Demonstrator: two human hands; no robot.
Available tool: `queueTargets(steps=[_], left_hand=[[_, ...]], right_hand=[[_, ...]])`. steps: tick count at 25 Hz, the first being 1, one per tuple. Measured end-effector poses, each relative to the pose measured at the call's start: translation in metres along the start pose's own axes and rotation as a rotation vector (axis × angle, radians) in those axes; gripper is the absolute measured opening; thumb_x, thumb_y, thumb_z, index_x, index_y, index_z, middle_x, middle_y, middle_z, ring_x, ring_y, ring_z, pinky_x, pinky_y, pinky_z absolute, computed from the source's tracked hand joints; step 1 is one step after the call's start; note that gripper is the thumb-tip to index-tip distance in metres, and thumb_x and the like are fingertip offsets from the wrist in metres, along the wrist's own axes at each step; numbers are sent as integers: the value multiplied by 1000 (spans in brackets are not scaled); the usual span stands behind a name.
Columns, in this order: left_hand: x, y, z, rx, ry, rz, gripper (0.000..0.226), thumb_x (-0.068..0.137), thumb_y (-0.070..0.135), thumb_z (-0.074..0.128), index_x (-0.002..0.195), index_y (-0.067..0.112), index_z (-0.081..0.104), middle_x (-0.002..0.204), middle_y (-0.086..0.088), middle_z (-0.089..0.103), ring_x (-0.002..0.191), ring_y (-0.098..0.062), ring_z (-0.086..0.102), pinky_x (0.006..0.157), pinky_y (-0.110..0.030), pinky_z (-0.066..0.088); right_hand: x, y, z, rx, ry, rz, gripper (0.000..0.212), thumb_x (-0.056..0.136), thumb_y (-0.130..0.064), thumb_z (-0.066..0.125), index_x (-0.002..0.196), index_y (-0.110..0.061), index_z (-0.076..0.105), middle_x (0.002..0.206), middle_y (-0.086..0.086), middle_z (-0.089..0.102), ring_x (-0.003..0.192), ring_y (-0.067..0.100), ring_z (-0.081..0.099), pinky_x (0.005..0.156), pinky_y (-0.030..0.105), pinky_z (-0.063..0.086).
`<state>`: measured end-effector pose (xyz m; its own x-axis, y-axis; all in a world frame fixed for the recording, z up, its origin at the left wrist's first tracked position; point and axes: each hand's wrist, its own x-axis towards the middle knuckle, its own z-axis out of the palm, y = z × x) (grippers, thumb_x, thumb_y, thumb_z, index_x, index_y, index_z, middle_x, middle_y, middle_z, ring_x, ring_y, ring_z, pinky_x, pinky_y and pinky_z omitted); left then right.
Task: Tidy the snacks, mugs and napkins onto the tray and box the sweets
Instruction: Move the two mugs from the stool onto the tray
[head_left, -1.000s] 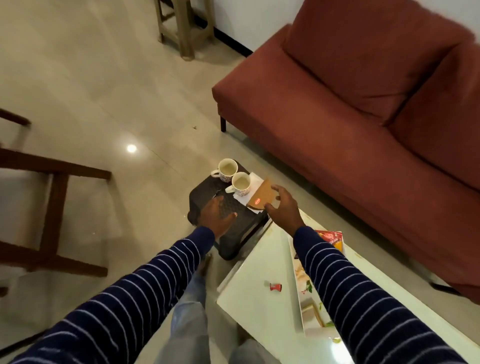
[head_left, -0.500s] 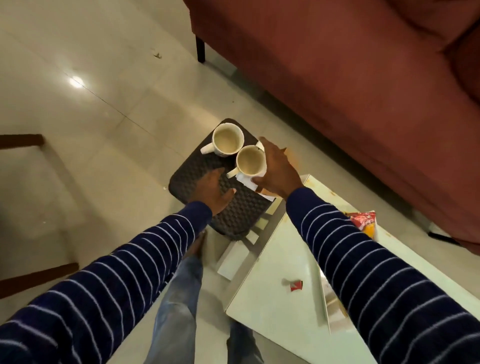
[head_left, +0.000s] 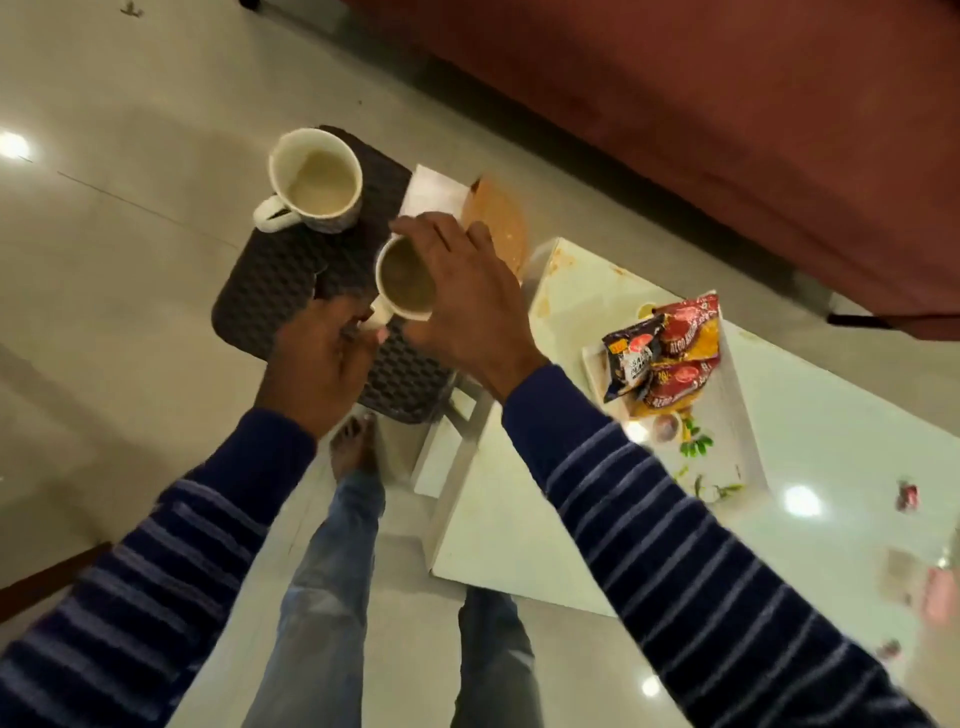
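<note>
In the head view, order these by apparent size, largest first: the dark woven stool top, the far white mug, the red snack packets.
1. Dark woven stool top
2. Red snack packets and far white mug: they look alike, so unranked.

One mug (head_left: 316, 179) stands at the far end of the stool (head_left: 260, 283), a second mug (head_left: 405, 283) nearer. Napkins (head_left: 431, 195) lie right of them. Snack packets (head_left: 662, 353) lie on the tray (head_left: 737, 395) on the table (head_left: 519, 519).

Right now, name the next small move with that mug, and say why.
Probably carry the mug across to the white tray. The right hand grips its rim, the left hand is at its handle, and only snack packets lie there.
</note>
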<state>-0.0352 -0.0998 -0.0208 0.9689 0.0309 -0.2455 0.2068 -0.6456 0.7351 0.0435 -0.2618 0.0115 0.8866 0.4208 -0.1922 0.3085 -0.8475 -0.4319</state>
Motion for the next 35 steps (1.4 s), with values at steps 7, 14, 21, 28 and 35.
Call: queueTargets(steps=[7, 14, 21, 28, 35], left_hand=[[-138, 106, 74, -103, -299, 15, 15, 93, 38, 57, 91, 24, 62, 103, 2, 54, 84, -8, 58, 71, -29, 55], [-206, 177, 209, -201, -448, -39, 23, 95, 39, 56, 103, 20, 67, 107, 9, 53, 85, -5, 61, 76, -18, 54], [-227, 207, 343, -239, -382, -219, 24, 91, 34, 65, 99, 13, 70, 95, 0, 61, 72, -7, 52, 70, -19, 43], [-217, 206, 401, -282, -328, -441, 27, 93, 36, 61, 103, 14, 73, 85, 4, 59, 67, -4, 48, 73, -17, 37], [-213, 205, 420, -271, -400, -439, 32, 96, 37, 56, 108, 13, 73, 98, -4, 69, 78, -14, 55, 77, -18, 37]], right_hand=[[-191, 41, -61, -54, -86, 23, 82, 68, -26, 80, 141, -27, 43, 147, -6, 45, 111, 20, 44, 76, 24, 44], [-320, 144, -82, -106, -146, 142, 85, 61, -10, 83, 138, -27, 49, 144, -7, 51, 113, 25, 51, 78, 35, 56], [-362, 245, -50, -166, -265, 27, 87, 62, 7, 79, 134, -32, 51, 143, -4, 52, 115, 29, 53, 71, 35, 55], [-343, 281, -19, -130, -341, -157, 79, 58, 1, 90, 125, -29, 61, 139, 3, 56, 122, 34, 54, 81, 43, 58], [-348, 298, -13, -145, -365, -197, 87, 48, 2, 94, 123, -26, 60, 135, 5, 60, 121, 38, 57, 85, 44, 57]])
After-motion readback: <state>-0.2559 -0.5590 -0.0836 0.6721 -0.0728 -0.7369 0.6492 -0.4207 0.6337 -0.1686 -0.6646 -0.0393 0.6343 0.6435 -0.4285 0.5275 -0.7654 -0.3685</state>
